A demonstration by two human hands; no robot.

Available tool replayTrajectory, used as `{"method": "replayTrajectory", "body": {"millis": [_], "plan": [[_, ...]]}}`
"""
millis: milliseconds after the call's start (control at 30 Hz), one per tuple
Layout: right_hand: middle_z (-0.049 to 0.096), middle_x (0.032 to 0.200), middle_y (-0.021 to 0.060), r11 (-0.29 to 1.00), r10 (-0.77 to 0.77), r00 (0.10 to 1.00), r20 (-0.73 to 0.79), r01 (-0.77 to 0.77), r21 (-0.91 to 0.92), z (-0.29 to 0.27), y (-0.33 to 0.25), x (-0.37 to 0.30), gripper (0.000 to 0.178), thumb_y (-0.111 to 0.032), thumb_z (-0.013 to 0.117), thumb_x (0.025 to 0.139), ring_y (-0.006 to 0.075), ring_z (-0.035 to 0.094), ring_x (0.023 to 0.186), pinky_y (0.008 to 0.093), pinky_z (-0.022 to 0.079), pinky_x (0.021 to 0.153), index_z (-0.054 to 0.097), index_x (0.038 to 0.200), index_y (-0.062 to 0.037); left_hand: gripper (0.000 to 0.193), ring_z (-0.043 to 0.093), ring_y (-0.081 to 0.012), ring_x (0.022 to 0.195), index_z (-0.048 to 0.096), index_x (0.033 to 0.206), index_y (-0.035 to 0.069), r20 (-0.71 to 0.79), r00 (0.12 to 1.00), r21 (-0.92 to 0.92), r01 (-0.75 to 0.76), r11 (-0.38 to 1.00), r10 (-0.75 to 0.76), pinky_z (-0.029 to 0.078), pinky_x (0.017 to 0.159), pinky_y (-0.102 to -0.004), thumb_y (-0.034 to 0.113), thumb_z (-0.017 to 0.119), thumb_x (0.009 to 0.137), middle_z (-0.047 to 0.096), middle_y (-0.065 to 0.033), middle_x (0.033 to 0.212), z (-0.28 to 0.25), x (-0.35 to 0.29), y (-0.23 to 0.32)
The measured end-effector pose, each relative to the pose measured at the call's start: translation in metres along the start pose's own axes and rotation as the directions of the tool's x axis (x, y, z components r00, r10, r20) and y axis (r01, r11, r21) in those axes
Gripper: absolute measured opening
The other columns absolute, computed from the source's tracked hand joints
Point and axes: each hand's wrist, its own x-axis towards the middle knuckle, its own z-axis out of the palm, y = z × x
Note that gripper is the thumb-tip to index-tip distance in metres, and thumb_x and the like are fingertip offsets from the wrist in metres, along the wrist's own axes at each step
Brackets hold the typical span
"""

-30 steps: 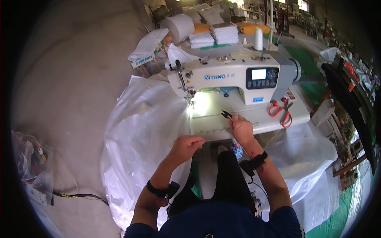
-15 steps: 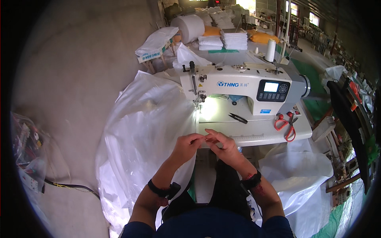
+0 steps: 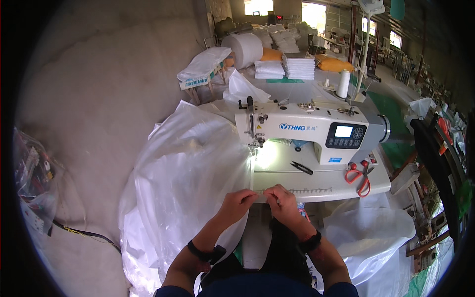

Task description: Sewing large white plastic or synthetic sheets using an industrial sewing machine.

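Both my hands are at the front edge of a white sewing machine (image 3: pixel 297 118), just below its needle area. My left hand (image 3: pixel 238 204) is closed in a pinch beside the edge of a large white plastic-like sheet (image 3: pixel 193 163). The sheet hangs to the left, and its edge runs up to the presser foot. My right hand (image 3: pixel 284 204) also pinches, fingers curled, its tips close to the left hand's. Anything between the fingertips is too small to tell. Black thread snips (image 3: pixel 302 168) and red-handled scissors (image 3: pixel 363 184) lie on the machine bed.
A white thread cone (image 3: pixel 344 83) stands behind the machine. Folded white stacks (image 3: pixel 299 68) and a big white roll (image 3: pixel 245 50) sit farther back. More white sheeting (image 3: pixel 371 227) hangs at the right. A black cable (image 3: pixel 89 231) lies at the lower left.
The view has tilted up, so the machine sits lower in the picture. My right hand's fingers, spread more before, are now curled into a pinch near the left fingertips.
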Motion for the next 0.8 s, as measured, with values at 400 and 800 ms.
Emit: {"method": "replayTrajectory", "body": {"millis": [400, 800], "plan": [[0.065, 0.097, 0.0117, 0.519, 0.631, 0.696, 0.342, -0.707, 0.481, 0.037, 0.061, 0.055, 0.024, -0.018, 0.055, 0.093, 0.0210, 0.070, 0.074, 0.0265, 0.046, 0.047, 0.053, 0.108, 0.0012, 0.017, 0.054, -0.0069, 0.063, 0.068, 0.093, 0.002, -0.154, 0.980, -0.106, 0.114, 0.988, -0.129, 0.044, 0.059, -0.0244, 0.017, 0.065, 0.086, 0.064, -0.0044, 0.069, -0.011, 0.023, -0.039], [0.062, 0.085, 0.0029, -0.071, 0.706, 0.624, 0.335, -0.408, 0.910, 0.130, 0.102, 0.115, 0.016, -0.019, 0.056, 0.094, 0.0146, 0.063, 0.075, 0.0259, 0.051, 0.061, 0.058, 0.103, -0.0051, 0.013, 0.059, -0.0087, 0.065, 0.069, 0.090, 0.003, -0.335, 0.934, 0.036, 0.144, 0.989, -0.124, 0.047, 0.061, -0.0254, 0.013, 0.064, 0.085, 0.066, -0.0067, 0.071, -0.021, 0.018, -0.066]]}}
